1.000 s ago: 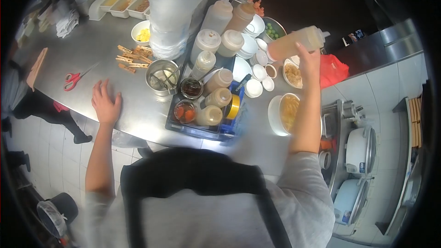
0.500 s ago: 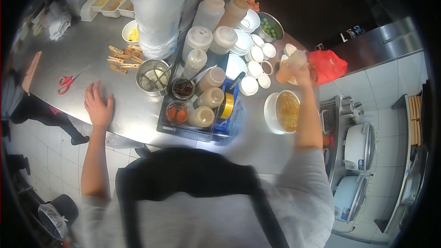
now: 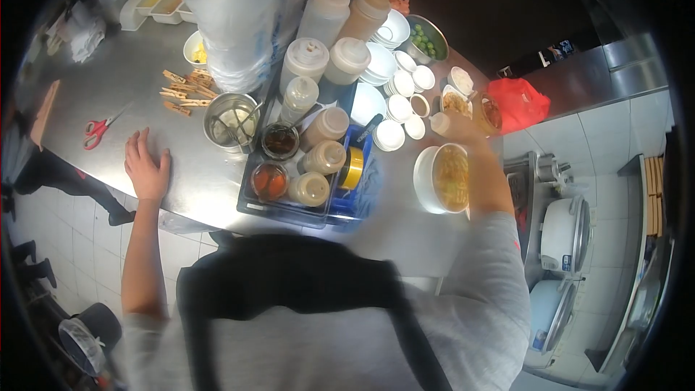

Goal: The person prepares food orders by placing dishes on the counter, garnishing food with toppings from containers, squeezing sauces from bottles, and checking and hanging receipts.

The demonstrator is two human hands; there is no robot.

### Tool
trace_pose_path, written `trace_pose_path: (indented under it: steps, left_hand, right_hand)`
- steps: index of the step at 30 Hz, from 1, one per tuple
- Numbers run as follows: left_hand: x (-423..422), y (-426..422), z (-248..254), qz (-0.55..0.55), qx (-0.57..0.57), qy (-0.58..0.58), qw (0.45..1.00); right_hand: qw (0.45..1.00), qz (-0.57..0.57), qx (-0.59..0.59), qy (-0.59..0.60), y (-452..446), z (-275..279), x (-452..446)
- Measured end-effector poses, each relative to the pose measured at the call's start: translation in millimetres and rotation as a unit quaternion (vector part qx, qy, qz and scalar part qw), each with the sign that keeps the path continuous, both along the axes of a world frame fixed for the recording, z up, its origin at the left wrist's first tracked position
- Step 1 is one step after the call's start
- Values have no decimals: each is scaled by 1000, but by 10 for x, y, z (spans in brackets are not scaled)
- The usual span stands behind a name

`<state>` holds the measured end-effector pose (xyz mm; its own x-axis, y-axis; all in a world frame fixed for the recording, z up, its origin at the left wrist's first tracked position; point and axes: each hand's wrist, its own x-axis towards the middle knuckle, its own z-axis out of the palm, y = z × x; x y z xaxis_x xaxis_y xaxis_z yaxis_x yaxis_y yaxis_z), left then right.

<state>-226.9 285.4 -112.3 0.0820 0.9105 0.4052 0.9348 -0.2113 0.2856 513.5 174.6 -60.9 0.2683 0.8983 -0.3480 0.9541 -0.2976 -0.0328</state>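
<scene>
My left hand (image 3: pixel 148 166) lies flat on the steel counter (image 3: pixel 199 195), fingers spread, just below the red-handled scissors (image 3: pixel 95 134). My right hand (image 3: pixel 470 134), blurred, is closed round a squeeze bottle; only the bottle's pale end (image 3: pixel 439 124) shows at its left side. It is above the upper edge of a white bowl of yellowish food (image 3: pixel 452 177), which stands against another white bowl (image 3: pixel 425 174). Beyond this hand are a small dish of brown food (image 3: pixel 455 103) and a dish of reddish food (image 3: pixel 491 114).
A black tray (image 3: pixel 253 204) of squeeze bottles and sauce jars stands mid-counter. Beside it are a metal pot (image 3: pixel 233 123), clothespins (image 3: pixel 187 90) and stacked white bowls (image 3: pixel 380 64). A red bag (image 3: pixel 518 105) sits at the right. Another person's leg (image 3: pixel 87 192) shows at left.
My right hand has come down and toward me with the bottle, from above the small dishes to the large bowl. My left hand stays flat on the counter. The view has shifted slightly.
</scene>
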Motion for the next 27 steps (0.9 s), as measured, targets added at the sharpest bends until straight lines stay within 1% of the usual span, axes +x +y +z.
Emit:
trace_pose_path:
  steps: [2, 4, 9, 11, 13, 16, 19, 22, 27]
  left_hand:
    - [-5, 1, 0, 1, -3, 2, 1000]
    - [0, 1, 7, 1, -8, 4, 1000]
    - [-1, -7, 6, 2, -11, 7, 1000]
    - [2, -6, 8, 1, -9, 8, 1000]
    - [5, -8, 11, 0, -8, 7, 1000]
    - [-2, -8, 7, -2, -6, 4, 1000]
    - [-10, 4, -9, -3, -3, 1, 1000]
    - [-18, 1, -10, -2, -4, 2, 1000]
    - [-10, 5, 4, 4, -13, 4, 1000]
  right_hand:
    - [998, 22, -15, -54, 41, 104, -242]
    - [986, 59, 3, -157, 27, 290, -643]
    - [958, 137, -39, -249, 110, 247, -661]
    - [946, 165, -18, -277, 123, 249, -597]
    - [935, 186, 35, -301, 101, 276, -519]
    - [927, 114, -169, -316, 187, 475, -692]
    - [933, 76, -185, -298, 201, 687, -934]
    - [937, 10, -191, -291, 237, 814, -1182]
    - [938, 6, -198, -285, 246, 836, -1204]
